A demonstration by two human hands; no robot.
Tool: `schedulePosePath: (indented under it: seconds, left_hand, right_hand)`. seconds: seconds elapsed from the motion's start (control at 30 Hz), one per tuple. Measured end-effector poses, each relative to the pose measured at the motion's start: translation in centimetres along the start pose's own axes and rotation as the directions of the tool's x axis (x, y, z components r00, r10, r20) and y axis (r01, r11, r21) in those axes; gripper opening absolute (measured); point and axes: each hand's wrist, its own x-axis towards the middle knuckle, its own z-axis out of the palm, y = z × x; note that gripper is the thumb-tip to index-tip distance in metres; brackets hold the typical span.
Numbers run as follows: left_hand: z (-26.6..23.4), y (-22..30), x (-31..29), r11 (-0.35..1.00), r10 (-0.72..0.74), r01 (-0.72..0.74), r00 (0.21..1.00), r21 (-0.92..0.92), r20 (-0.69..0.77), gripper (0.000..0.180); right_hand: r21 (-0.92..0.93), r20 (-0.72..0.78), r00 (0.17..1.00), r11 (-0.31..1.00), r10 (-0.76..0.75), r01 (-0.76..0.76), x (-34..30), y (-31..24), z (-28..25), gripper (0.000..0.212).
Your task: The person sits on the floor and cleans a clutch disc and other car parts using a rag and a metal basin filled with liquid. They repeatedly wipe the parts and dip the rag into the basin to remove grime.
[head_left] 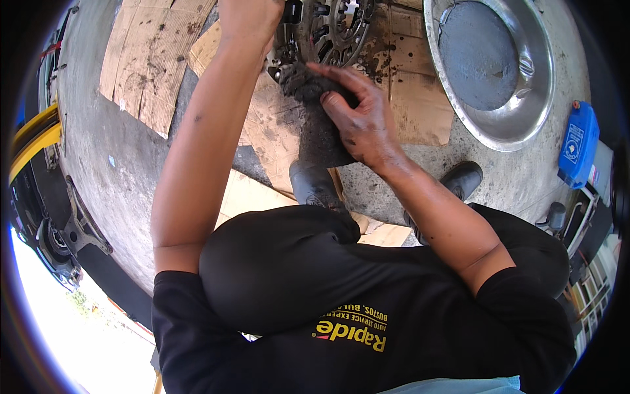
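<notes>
My right hand (364,121) is closed around a dark, grimy rag (321,128). One end of the rag is pressed at the lower edge of a greasy metal assembly (335,29), and the rest hangs down below my fingers. The assembly has a round, toothed part with openings in it, and the top edge of the head view cuts it off. Against its left side is my left hand (252,20), seen only up to the back of the hand; its fingers are out of sight.
Oil-stained cardboard sheets (147,65) cover parts of the concrete floor. A shiny metal basin (541,98) with dark liquid sits at the right, beside a blue plastic jug (579,144). My boots (462,178) are below the work. A yellow metal bar (42,141) stands far left.
</notes>
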Motion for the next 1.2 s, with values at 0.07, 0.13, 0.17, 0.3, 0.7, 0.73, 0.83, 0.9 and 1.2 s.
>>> schedulePosePath:
  seconds: [0.07, 0.13, 0.17, 0.3, 0.7, 0.73, 0.83, 0.9, 1.2]
  left_hand:
    - [-1.1, -0.6, 1.2, 0.998, 0.008, -0.009, 1.000, 0.065, 0.009, 0.024]
    - [-2.0, -2.0, 1.6, 0.991, 0.048, -0.040, 0.997, 0.129, -0.062, 0.025]
    - [-2.0, -2.0, 1.8, 0.986, 0.073, -0.059, 0.993, 0.159, -0.089, 0.026]
    - [-2.2, -2.7, 2.8, 0.839, 0.295, -0.258, 0.956, 0.480, -0.002, 0.029]
    - [-3.2, -2.5, 2.7, 0.975, -0.056, 0.070, 0.996, 0.210, -0.072, 0.029]
    - [-3.1, -2.4, 2.8, 0.964, -0.011, 0.028, 0.998, 0.264, -0.063, 0.030]
    - [-2.1, -2.4, 2.8, 0.937, 0.151, -0.115, 0.985, 0.329, -0.084, 0.034]
    - [-1.7, -3.6, 2.6, 0.937, 0.284, -0.225, 0.936, 0.267, -0.208, 0.036]
    - [-1.1, -2.7, 0.1, 0.848, 0.389, -0.347, 0.921, 0.400, -0.026, 0.030]
  right_hand:
    - [-0.009, -0.199, 0.912, 0.932, -0.358, 0.363, 1.8, -2.4, -1.2, 0.036]
    - [-0.159, -0.264, 0.813, 0.855, -0.519, 0.494, 2.8, -3.0, -2.0, 0.042]
    - [-0.248, -0.299, 0.766, 0.821, -0.570, 0.514, 3.0, -2.8, -1.8, 0.044]
    - [-0.487, -0.032, 0.873, 0.771, -0.486, 0.411, 1.7, 2.2, 3.5, 0.055]
    - [-0.333, 0.121, 0.866, 0.802, -0.484, 0.495, -0.2, 1.7, 1.2, 0.046]
    - [-0.295, 0.041, 0.844, 0.800, -0.535, 0.522, -0.2, 0.4, 2.1, 0.050]
    - [-0.461, 0.036, 0.855, 0.750, -0.518, 0.474, -0.1, 2.8, 4.7, 0.054]
    - [-0.468, 0.074, 0.869, 0.753, -0.489, 0.463, -0.8, 4.1, 5.0, 0.053]
    - [-0.429, 0.128, 0.873, 0.767, -0.471, 0.477, -0.3, -0.5, 0.5, 0.045]
